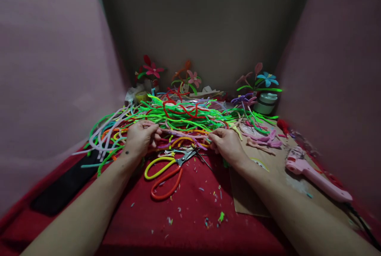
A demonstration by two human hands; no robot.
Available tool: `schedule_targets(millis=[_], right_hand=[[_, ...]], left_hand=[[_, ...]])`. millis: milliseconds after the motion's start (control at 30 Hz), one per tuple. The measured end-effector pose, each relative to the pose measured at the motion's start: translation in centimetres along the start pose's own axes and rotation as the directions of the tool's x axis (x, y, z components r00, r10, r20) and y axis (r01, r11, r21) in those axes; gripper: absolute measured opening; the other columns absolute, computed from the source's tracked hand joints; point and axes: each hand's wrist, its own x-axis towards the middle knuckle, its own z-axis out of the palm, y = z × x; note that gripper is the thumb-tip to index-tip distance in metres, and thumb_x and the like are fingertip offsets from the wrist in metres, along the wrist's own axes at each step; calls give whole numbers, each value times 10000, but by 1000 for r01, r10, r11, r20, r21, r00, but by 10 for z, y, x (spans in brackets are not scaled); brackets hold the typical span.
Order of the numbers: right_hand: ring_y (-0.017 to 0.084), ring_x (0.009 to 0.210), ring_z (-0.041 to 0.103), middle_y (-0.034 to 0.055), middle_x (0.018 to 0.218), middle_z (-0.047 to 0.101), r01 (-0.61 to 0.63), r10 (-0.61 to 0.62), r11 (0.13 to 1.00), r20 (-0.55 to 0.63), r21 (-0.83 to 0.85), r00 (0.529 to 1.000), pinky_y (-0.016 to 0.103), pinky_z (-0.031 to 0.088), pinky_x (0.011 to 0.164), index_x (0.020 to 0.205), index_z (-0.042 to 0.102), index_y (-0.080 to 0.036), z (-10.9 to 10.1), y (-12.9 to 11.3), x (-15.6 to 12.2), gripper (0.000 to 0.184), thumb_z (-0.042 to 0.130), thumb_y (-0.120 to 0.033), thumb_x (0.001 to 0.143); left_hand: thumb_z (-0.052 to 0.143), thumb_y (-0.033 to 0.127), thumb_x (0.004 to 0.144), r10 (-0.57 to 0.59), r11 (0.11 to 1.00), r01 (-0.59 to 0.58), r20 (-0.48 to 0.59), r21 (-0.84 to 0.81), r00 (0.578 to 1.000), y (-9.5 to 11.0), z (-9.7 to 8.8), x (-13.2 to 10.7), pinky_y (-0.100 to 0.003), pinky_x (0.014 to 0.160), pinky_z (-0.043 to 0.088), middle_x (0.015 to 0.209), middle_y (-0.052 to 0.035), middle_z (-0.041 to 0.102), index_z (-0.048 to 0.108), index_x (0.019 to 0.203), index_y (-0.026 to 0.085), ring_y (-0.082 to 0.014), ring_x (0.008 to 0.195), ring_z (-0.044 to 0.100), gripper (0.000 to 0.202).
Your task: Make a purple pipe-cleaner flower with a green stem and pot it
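Between my two hands a pale pink pipe cleaner (181, 133) stretches nearly level over the pile. My left hand (142, 136) pinches its left end between thumb and fingers. At the other end, my right hand (225, 143) has closed thumb and fingers on it. Just behind lies a big tangle of pipe cleaners (184, 115), mostly green with some red, orange and purple. Below the hands, scissors (180, 161) with one yellow and one red handle rest on the red cloth (190, 224), blades pointing away to the right.
Pipe-cleaner flowers (153, 69) stand along the back, with a blue flower (267, 78) near a lidded jar (266, 103). A pink glue gun (318, 176) lies on cardboard (247, 196) at right. A dark flat object (65, 184) lies left. Small clippings (220, 217) dot the cloth.
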Motion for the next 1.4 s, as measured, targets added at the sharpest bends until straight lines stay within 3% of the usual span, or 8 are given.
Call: schedule_targets(millis=[233, 367, 433, 567, 700, 933, 1167, 1400], right_hand=[[126, 444, 538, 10, 520, 616, 81, -86, 996, -175, -36, 981, 222, 392, 458, 801, 664, -144, -21, -8, 8, 209, 498, -267, 778], [167, 674, 626, 64, 757, 709, 82, -199, 907, -250, -413, 948, 239, 430, 595, 848, 705, -161, -49, -12, 32, 216, 518, -213, 753], [185, 744, 637, 73, 804, 719, 37, -149, 827, -154, -561, 977, 242, 421, 623, 819, 726, -178, -54, -9, 47, 197, 553, -192, 724], [209, 743, 644, 81, 765, 720, 39, -94, 780, -57, -625, 994, 245, 398, 593, 775, 739, -195, -47, 2, 67, 180, 607, -156, 660], [221, 739, 637, 102, 765, 716, 50, -95, 766, -36, -641, 995, 254, 382, 575, 770, 740, -185, -44, 3, 70, 150, 610, -189, 696], [160, 655, 623, 48, 701, 713, 130, -160, 802, 0, -583, 987, 222, 373, 543, 859, 738, -201, -49, -10, 56, 209, 573, -308, 788], [188, 725, 653, 66, 756, 732, 156, -191, 824, -7, -544, 982, 238, 419, 619, 814, 749, -181, -52, -12, 56, 169, 604, -189, 728], [174, 767, 662, 49, 822, 737, 167, -226, 910, -116, -379, 967, 239, 458, 672, 855, 735, -168, -50, -30, 49, 205, 552, -167, 763]], left_hand=[[559, 239, 686, 49, 920, -46, 3, 389, 999, -4, -2, 0, -222, 329, 396, 518, 26, 599, 487, 772, 193, -144, 347, 535, 122], [559, 306, 730, 243, 743, -195, 15, 640, 970, -2, -4, -3, -287, 537, 491, 688, -15, 642, 531, 934, 194, -199, 591, 638, 235], [545, 314, 760, 454, 563, -304, 20, 768, 891, 1, -5, -6, -335, 654, 494, 887, -78, 633, 546, 1024, 178, -232, 755, 636, 297], [518, 281, 808, 768, 178, -443, 157, 879, 620, 6, -5, -17, -415, 819, 449, 1120, -181, 496, 576, 1083, 127, -309, 1036, 511, 320], [519, 236, 829, 806, 52, -647, 351, 760, 477, 6, 6, -32, -429, 934, 394, 1128, -163, 497, 583, 1088, 127, -279, 1080, 460, 289], [552, 444, 803, 513, -16, -828, 715, 561, 474, -1, 55, -30, -493, 1052, 251, 1425, -171, 321, 388, 1357, 194, -314, 1308, 269, 630], [569, 297, 775, 382, -41, -754, 707, 656, 595, -16, 69, -4, -536, 1006, 271, 1420, -197, 345, 455, 1315, 183, -361, 1284, 307, 564], [583, 318, 770, 496, -30, -761, 671, 648, 551, 12, 63, 10, -486, 1032, 247, 1405, -177, 349, 395, 1335, 160, -324, 1306, 259, 615]])
